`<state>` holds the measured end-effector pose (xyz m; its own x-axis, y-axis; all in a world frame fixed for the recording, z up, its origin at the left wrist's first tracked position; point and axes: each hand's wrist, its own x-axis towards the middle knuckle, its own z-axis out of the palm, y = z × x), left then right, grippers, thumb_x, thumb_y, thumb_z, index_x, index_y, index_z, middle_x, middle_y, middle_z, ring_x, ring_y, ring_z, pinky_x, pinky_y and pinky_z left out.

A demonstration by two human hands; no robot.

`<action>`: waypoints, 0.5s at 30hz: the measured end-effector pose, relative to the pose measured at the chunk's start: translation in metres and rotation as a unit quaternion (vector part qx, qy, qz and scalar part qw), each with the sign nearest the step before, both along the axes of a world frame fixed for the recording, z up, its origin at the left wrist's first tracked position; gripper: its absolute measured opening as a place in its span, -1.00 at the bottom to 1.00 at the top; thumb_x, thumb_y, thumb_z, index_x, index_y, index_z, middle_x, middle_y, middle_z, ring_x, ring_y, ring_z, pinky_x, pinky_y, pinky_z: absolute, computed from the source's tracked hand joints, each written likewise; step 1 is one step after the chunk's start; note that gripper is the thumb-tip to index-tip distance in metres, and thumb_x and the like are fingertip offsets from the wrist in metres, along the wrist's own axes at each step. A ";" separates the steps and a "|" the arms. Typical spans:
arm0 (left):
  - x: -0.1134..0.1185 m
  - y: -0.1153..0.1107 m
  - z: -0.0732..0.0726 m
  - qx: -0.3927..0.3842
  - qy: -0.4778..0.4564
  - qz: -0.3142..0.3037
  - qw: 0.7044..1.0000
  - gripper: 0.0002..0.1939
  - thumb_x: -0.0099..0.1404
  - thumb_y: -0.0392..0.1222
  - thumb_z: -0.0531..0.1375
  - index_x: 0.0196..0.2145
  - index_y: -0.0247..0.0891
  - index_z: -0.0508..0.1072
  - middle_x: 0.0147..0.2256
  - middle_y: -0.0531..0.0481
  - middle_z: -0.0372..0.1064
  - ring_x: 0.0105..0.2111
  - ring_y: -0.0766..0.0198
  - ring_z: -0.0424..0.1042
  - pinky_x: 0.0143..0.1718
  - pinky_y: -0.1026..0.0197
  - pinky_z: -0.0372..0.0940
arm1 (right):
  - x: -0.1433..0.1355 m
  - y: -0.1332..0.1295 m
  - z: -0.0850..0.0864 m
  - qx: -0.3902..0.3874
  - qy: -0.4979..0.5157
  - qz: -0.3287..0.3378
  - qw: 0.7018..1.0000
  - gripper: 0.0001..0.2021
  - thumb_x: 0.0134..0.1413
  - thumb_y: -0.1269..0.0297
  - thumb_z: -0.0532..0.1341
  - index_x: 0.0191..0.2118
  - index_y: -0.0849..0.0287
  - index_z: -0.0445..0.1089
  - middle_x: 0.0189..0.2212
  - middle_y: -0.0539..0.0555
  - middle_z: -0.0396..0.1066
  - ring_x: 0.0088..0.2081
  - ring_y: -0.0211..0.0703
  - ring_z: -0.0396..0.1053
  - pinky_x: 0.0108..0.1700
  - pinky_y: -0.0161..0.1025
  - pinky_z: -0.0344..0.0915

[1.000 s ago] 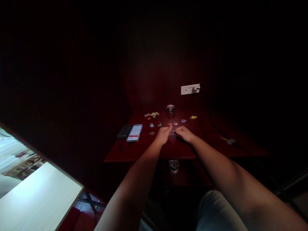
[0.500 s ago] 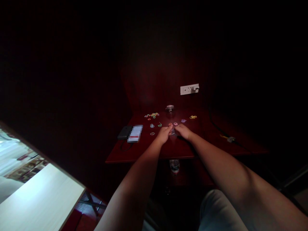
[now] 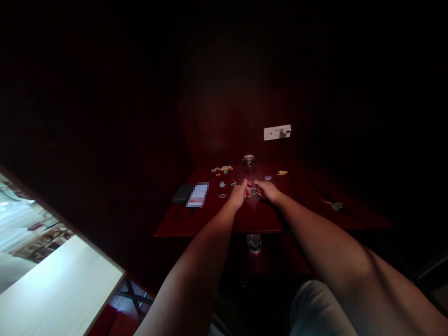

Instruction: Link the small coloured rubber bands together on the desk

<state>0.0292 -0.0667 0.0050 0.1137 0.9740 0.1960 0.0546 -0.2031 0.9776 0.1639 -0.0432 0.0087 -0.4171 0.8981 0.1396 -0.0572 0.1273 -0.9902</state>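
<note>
Over the dark red table (image 3: 206, 221), my left hand (image 3: 240, 194) and my right hand (image 3: 268, 191) are close together, fingers closed. A small pale, see-through thing (image 3: 254, 191) shows between them; its kind is too dim to tell, and the fingertips are partly hidden. Just beyond the fingers lie orange-red bands (image 3: 249, 183) and a pink band (image 3: 256, 182). Purple bands (image 3: 268, 178) and yellow bands (image 3: 282, 172) are to the right. On the left are light blue bands (image 3: 222, 184), a green band (image 3: 234, 184), a single band (image 3: 222, 196) and a mixed-colour pile (image 3: 225, 168).
A clear lidded jar (image 3: 248, 161) stands behind the hands. A phone (image 3: 198, 194) and a black box-like item (image 3: 182, 193) lie left. A wall socket (image 3: 277, 132) holds a plug. A cable connector (image 3: 338, 206) lies right. Below the tabletop sits a clear container (image 3: 254, 243).
My hands stay close together, with the fingers shifted slightly. The pale thing between them shows a little more to the right. The whole view has moved slightly.
</note>
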 end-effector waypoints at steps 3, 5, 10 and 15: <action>0.000 -0.004 0.005 -0.023 -0.005 0.001 1.000 -0.37 0.18 0.34 -0.13 -0.71 -0.29 0.15 -0.75 0.08 0.05 -0.72 0.47 -0.03 -0.62 0.31 -0.10 | 0.001 0.000 0.002 -0.021 0.000 -0.013 1.000 -0.61 -0.10 0.04 0.08 -0.71 0.10 -0.08 -0.85 -0.15 -0.14 -0.78 -0.44 -0.18 -0.71 -0.38 -0.25; 0.000 -0.006 0.007 -0.026 -0.002 0.000 1.000 -0.36 0.15 0.36 -0.11 -0.73 -0.27 0.06 -0.77 0.12 -0.05 -0.72 0.47 -0.07 -0.62 0.31 -0.12 | 0.000 0.000 0.003 -0.033 -0.003 -0.017 0.999 -0.62 -0.11 0.08 0.10 -0.71 0.10 -0.07 -0.86 -0.14 -0.11 -0.78 -0.43 -0.16 -0.72 -0.38 -0.25; -0.002 -0.003 0.006 -0.045 0.002 0.008 0.999 -0.30 0.18 0.37 -0.23 -0.66 -0.32 0.23 -0.69 0.02 0.16 -0.72 0.47 -0.01 -0.63 0.32 -0.15 | 0.001 0.000 0.003 -0.057 0.014 -0.030 0.998 -0.64 -0.09 0.12 0.06 -0.69 0.11 -0.10 -0.84 -0.16 -0.15 -0.78 -0.46 -0.21 -0.71 -0.40 -0.27; -0.002 0.000 0.005 -0.043 -0.005 -0.004 0.999 -0.31 0.13 0.43 -0.25 -0.72 -0.27 0.08 -0.76 0.10 -0.02 -0.73 0.46 -0.08 -0.64 0.31 -0.16 | 0.000 0.001 0.003 -0.069 0.012 -0.033 0.997 -0.65 -0.12 0.13 0.09 -0.69 0.11 -0.08 -0.85 -0.15 -0.11 -0.78 -0.45 -0.17 -0.72 -0.42 -0.25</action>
